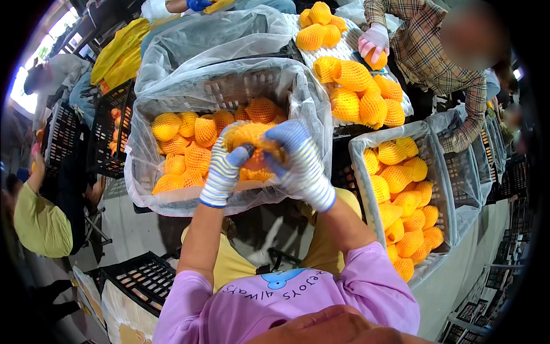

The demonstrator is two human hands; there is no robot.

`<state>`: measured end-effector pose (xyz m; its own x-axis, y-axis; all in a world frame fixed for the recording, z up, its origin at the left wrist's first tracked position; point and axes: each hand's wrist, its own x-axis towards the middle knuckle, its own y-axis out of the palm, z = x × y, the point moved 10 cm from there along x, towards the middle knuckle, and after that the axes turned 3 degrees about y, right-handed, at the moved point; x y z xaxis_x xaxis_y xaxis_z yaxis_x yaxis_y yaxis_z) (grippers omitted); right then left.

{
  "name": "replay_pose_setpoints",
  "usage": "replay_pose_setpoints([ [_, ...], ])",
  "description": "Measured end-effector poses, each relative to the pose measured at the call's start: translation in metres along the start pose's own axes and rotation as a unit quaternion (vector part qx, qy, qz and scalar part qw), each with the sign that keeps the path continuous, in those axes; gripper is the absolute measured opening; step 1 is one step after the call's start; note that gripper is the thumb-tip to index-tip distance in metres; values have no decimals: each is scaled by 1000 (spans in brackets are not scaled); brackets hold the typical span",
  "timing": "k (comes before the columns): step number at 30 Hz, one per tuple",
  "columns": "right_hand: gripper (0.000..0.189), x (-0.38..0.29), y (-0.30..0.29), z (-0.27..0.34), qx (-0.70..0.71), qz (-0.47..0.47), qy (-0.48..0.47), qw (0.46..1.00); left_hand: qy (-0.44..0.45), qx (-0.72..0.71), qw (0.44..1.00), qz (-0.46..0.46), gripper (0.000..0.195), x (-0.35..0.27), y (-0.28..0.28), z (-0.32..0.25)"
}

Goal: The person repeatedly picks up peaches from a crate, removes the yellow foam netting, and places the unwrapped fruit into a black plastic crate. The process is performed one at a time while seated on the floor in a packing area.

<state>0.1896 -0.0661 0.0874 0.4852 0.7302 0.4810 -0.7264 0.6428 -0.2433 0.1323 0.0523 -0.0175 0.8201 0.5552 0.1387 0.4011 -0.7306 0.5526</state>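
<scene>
My left hand, in a striped knit glove with blue fingertips, grips a round orange-red fruit over a lined crate. A yellow foam net sleeve lies partly around the fruit. My right hand, gloved alike and blurred, has its fingers closed on the sleeve's right side. Below both hands, the black plastic crate with a translucent white liner holds several fruits in yellow foam nets. The fruit's underside and part of my fingers are hidden.
To the right, another lined crate holds netted fruits. More netted fruits lie on a white padded surface at the upper right, where a co-worker's gloved hand holds one. Black crates stand at the lower left; other people work farther left.
</scene>
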Motion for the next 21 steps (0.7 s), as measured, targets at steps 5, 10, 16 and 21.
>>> replay_pose_setpoints([
  [5, 70, -2, -27, -14, -5, -73, 68, 995, 40, -78, 996, -30, 45, 10, 3, 20],
  [10, 55, -17, -58, -69, 132, -56, 229, 963, -30, 11, 988, 150, 81, -8, 72, 13],
  [16, 41, -7, -304, -112, 55, -426, 177, 886, -131, 112, 966, 192, 61, -29, 64, 36],
  [21, 70, -19, -461, -226, -310, -279, 316, 852, -142, 218, 930, 260, 46, -34, 83, 51],
])
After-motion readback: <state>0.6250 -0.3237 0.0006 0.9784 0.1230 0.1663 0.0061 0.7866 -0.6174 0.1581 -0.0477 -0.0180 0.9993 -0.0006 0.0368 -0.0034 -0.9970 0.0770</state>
